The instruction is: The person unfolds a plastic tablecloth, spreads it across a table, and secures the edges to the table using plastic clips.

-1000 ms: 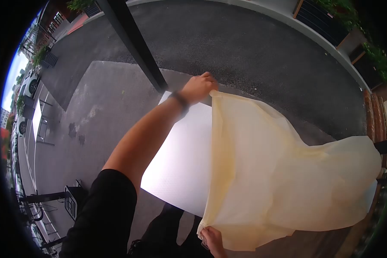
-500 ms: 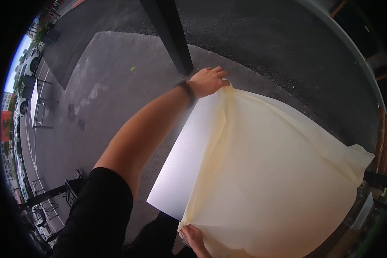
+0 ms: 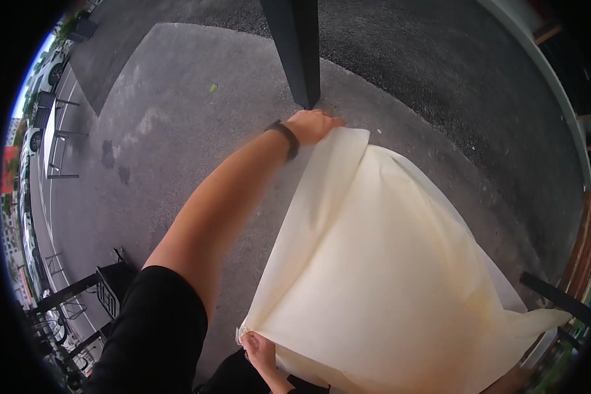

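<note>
The grey paved ground extends left of and beyond all the fingers; the cream cloth is the next largest item, spread to the right of both sets of fingers, with its folded leading edge running diagonally between the left fingers at the upper end and the right fingers at the lower end; creases radiate from the upper grip, and a narrow point of cloth trails far to the right of the right fingers.

The black sleeve lies left of the right fingers, the bare left forearm extending from it to the upper grip; the dark post stands just beyond the left fingers; a white-topped table stands well apart, far to their left.

The left fingers are clamped on the cloth, their tips partly hidden; the right fingers are pinched together on its lower corner; a dark wristband sits behind the left fingers; a small green leaf lies on the ground, beyond and left of them.
</note>
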A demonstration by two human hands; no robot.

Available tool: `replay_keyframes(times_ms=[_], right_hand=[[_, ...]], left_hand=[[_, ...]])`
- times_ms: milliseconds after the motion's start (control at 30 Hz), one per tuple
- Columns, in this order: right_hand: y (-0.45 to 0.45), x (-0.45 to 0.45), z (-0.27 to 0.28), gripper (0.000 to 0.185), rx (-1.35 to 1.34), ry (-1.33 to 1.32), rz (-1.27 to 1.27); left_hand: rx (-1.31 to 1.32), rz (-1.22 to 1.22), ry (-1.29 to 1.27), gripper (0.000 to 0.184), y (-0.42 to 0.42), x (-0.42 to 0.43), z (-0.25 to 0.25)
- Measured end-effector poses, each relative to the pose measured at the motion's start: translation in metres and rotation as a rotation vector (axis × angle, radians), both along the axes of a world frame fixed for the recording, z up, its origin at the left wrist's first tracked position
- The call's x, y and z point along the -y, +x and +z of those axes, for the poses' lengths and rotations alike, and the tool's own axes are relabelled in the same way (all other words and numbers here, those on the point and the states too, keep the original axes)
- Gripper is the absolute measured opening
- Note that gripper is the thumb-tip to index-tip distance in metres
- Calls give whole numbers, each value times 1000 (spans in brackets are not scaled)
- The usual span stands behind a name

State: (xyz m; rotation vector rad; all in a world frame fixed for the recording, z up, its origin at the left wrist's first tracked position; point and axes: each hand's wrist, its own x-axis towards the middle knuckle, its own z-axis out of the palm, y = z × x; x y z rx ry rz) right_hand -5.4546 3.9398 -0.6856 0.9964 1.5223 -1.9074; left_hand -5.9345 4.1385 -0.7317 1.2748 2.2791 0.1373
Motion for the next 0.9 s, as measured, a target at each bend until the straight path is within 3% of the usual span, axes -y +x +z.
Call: replay_keyframes(times_ms=[233, 333, 400, 500, 533, 600, 667, 767, 833, 900], right_hand=[[-10, 15, -18, 25, 2, 201, 186], [-31, 17, 5, 23, -25, 209, 199], [-41, 17, 11, 20, -28, 208, 354], [-50, 23, -1, 19, 71, 249, 408], [-45, 29, -10, 18, 133, 220, 310], [-49, 24, -12, 20, 116, 215, 351], [-49, 21, -12, 17, 73, 201, 375], [-39, 19, -12, 11, -161, 308, 456], [-47, 0, 10, 11, -117, 214, 628], [-29, -5, 13, 8, -286, 296, 542]], left_hand=[[12, 126, 33, 43, 6, 22, -67], [43, 258, -10, 42, 3, 25, -75], [57, 295, 27, 50, -2, 26, -90], [129, 386, -76, 59, 14, 32, -112], [130, 381, -87, 59, 22, 41, -122], [275, 404, -208, 63, 48, 75, -134], [550, 506, -115, 50, 75, 128, -134], [950, 843, -189, 60, 152, 208, -71], [1267, 1013, -330, 71, 210, 255, -34], [1521, 1215, -417, 75, 269, 288, -10]])
